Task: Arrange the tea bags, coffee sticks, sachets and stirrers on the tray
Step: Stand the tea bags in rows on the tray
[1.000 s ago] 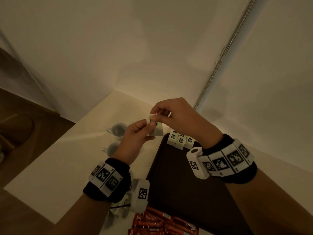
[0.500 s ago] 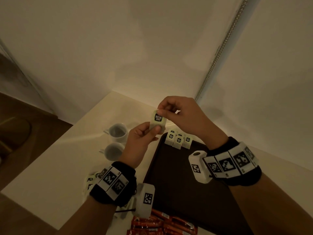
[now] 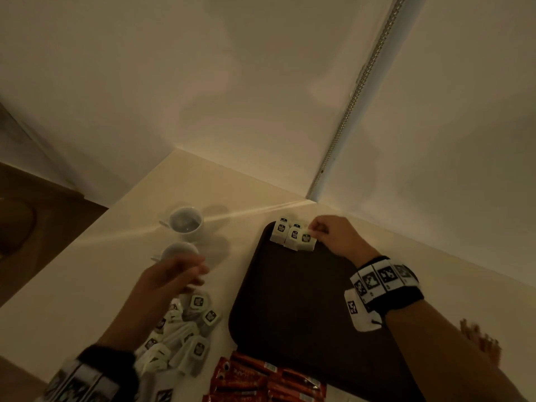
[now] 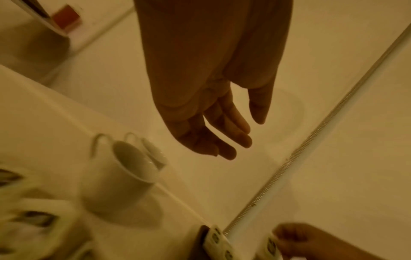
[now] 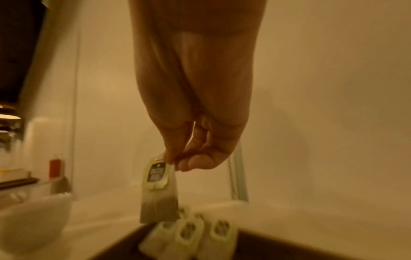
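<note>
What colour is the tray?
Dark brown. The tray shows best in the head view.

This is looking like a hotel room's refreshment corner. A cream tabletop (image 3: pixel 87 265) is sitting in a corner of plain pale walls under dim warm light, and it is carrying a dark brown tray (image 3: pixel 293 309), two white cups (image 3: pixel 185 223), a pile of tagged tea bags (image 3: pixel 185 335) and red coffee sticks (image 3: pixel 261 378), the single-serve supplies put out for guests. Dark wooden flooring (image 3: pixel 37 204) is showing beyond the tabletop's left edge.
</note>
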The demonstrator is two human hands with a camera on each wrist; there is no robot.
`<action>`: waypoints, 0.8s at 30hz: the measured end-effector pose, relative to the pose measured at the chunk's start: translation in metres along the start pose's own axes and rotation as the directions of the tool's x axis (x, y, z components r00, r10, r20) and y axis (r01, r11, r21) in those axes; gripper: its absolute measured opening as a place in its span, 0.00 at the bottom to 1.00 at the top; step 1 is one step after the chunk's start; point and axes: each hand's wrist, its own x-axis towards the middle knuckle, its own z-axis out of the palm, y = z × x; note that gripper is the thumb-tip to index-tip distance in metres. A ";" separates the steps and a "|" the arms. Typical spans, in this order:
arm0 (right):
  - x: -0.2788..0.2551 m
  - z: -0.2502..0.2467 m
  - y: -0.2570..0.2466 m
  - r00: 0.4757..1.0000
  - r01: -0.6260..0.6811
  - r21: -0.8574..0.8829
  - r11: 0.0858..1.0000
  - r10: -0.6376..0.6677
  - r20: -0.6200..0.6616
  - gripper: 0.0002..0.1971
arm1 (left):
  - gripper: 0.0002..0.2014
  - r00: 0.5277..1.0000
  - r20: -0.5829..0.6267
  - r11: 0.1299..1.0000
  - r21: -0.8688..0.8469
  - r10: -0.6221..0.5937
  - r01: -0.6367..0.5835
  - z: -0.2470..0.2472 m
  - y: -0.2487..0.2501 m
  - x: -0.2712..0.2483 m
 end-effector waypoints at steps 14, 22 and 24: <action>0.038 0.056 0.066 0.942 -0.289 0.277 0.917 0.324 -0.091 0.07 | 0.11 0.855 -0.305 0.896 0.011 -0.420 0.444 -0.113 -0.068 -0.074; 0.050 0.060 0.065 0.923 -0.324 0.212 0.922 0.357 -0.146 0.03 | 0.12 0.827 -0.348 0.879 0.021 -0.441 0.477 -0.119 -0.068 -0.079; 0.047 0.058 0.054 0.926 -0.286 0.194 0.938 0.323 -0.197 0.09 | 0.11 0.835 -0.361 0.889 0.034 -0.415 0.457 -0.114 -0.065 -0.079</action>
